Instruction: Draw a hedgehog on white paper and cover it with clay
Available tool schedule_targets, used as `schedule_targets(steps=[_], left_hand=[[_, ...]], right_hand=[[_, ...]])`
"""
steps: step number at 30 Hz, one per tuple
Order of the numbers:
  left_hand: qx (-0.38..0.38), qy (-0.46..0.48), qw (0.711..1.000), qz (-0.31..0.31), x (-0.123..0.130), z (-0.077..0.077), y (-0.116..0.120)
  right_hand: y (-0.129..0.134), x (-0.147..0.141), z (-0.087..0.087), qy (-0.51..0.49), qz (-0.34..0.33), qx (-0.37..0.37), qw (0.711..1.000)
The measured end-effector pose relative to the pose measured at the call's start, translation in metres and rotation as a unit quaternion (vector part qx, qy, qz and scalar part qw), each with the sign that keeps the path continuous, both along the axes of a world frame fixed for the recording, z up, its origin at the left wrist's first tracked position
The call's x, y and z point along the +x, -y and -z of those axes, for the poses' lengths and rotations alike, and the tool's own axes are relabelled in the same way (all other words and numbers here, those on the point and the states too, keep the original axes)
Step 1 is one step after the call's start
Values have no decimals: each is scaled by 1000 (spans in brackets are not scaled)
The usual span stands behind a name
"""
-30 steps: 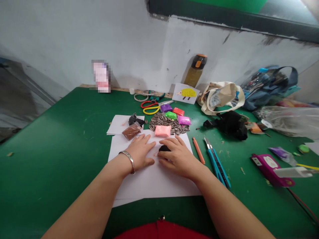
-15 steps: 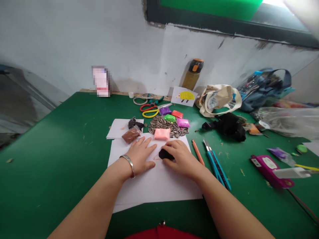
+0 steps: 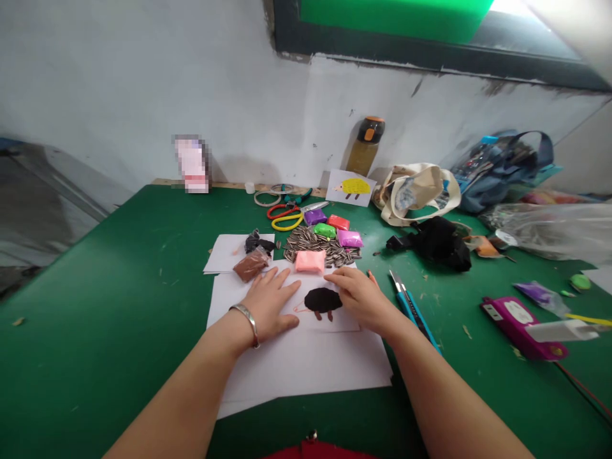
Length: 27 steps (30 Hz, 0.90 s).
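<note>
A black oval of clay [image 3: 321, 299] lies flat on a small white card [image 3: 349, 324], with two brown feet below it and a thin orange outlined snout on its left. My left hand [image 3: 272, 303] rests flat on the white paper [image 3: 268, 373], fingers spread, just left of the snout. At the right edge of the black oval is my right hand [image 3: 361, 296], its index finger stretched out and the others bent. Nothing shows in its grasp, and its thumb is hidden. Above my hands sit a pink clay pack [image 3: 310, 262] and a brown clay pack [image 3: 251, 264].
Sunflower seeds [image 3: 306, 241] lie heaped behind the pink pack, among more colored clay packs. Scissors [image 3: 287, 220] are behind them. To the right lie a blue utility knife [image 3: 414, 309] and a magenta glue gun [image 3: 521, 325]. A yellow hedgehog card [image 3: 351, 187] leans before a bottle [image 3: 366, 146].
My right hand has shifted right and lifted off the black oval, uncovering it and the brown feet. My left hand stays about where it was.
</note>
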State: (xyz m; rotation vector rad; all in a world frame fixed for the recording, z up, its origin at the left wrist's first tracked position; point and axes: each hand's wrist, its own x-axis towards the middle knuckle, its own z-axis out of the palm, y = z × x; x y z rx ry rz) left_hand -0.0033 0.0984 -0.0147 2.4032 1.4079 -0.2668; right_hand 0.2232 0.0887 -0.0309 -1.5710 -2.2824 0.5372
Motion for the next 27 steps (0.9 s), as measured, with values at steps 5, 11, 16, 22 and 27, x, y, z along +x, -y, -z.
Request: schedule_targets(steps=[5,11,16,22,27], left_hand=[[-1,2,1000,-3,0,0,0],[-19,-13,1000,-7,1,-4,0],[-18,0,1000,-11,1,-4,0],[-5,12,1000,-14,-1,1,0],[0,18,1000,-10,-2,2,0]], right_hand=[[2,-4,0,34,-33,22,999],[0,-3,-2,18,-37,14,999],[0,-5,-4,34,-17,5,999],[0,-3,-8,71,-35,-26,997],[-7,16,0,25,-11,-38,999]])
